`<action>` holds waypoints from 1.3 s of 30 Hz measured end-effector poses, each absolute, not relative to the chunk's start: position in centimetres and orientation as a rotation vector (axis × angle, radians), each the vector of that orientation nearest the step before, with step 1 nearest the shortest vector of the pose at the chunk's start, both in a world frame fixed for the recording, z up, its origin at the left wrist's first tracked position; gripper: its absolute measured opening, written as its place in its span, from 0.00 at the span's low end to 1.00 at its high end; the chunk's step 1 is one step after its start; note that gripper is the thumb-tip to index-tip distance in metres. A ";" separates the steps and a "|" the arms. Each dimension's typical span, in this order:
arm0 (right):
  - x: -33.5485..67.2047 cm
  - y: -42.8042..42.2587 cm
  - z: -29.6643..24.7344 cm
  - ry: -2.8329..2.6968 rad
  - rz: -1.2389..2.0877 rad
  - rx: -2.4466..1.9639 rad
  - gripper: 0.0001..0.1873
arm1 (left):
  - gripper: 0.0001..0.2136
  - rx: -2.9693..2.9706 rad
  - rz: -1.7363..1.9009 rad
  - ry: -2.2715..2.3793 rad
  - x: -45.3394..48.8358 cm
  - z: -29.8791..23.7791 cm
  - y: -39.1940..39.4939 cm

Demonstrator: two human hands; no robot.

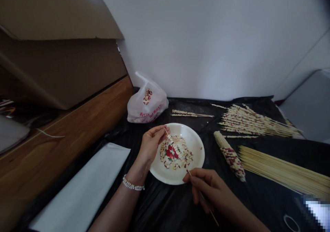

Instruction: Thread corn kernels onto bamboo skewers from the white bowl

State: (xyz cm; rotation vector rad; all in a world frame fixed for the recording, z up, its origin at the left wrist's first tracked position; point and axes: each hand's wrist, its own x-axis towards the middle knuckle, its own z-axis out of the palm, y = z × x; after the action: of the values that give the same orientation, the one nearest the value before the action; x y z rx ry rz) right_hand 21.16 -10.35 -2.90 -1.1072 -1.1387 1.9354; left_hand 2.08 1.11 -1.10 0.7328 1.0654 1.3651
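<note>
Fingertips of the left hand are pinched together on a small pale piece, too small to tell whether it is a kernel, just above the near-left rim of the round white plate. The right hand is at the plate's near edge, thumb and fingers closed on a thin bamboo skewer. Its tip points up toward the plate and its tail runs down past the wrist. A heap of loose white and red corn kernels fills the middle of the plate, with a bare band of rim all round.

The plate sits on a black plastic sheet, which has open room in front of both hands and between the plate and the white and red corn cob lying to its right. Just beyond the cob lies a bundle of bare bamboo skewers. Farther back are a pile of kernel-threaded skewers and two more threaded skewers lying apart from it. A knotted white plastic bag stands behind the plate near the wall. To the left, a white sheet of paper lies along the sheet's edge, beside a brown wooden ledge.
</note>
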 end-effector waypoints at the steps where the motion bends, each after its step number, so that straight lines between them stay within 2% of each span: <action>1: 21.2 -10.4 -2.9 -1.138 1.938 -1.101 0.24 | 0.11 0.734 1.365 1.068 2.1 -1.1 1.1; 18: 20.9 -10.5 -3.2 -1.089 1.968 -1.061 0.21 | 0.13 0.888 1.433 1.170 2.4 -1.1 0.9; 28: 20.8 -11.0 -3.1 -0.994 2.024 -1.010 0.19 | 0.08 1.248 1.531 1.351 2.4 -1.3 0.7; 39: 20.7 -10.9 -3.0 -0.983 2.040 -0.984 0.19 | 0.08 1.449 1.504 1.411 2.5 -1.0 -0.1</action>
State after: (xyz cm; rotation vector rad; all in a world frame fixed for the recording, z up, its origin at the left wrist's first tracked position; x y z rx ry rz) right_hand 20.75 -10.93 -2.96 -0.9840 -0.9826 2.0403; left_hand 2.51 -0.07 -0.96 1.4493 1.4115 1.5041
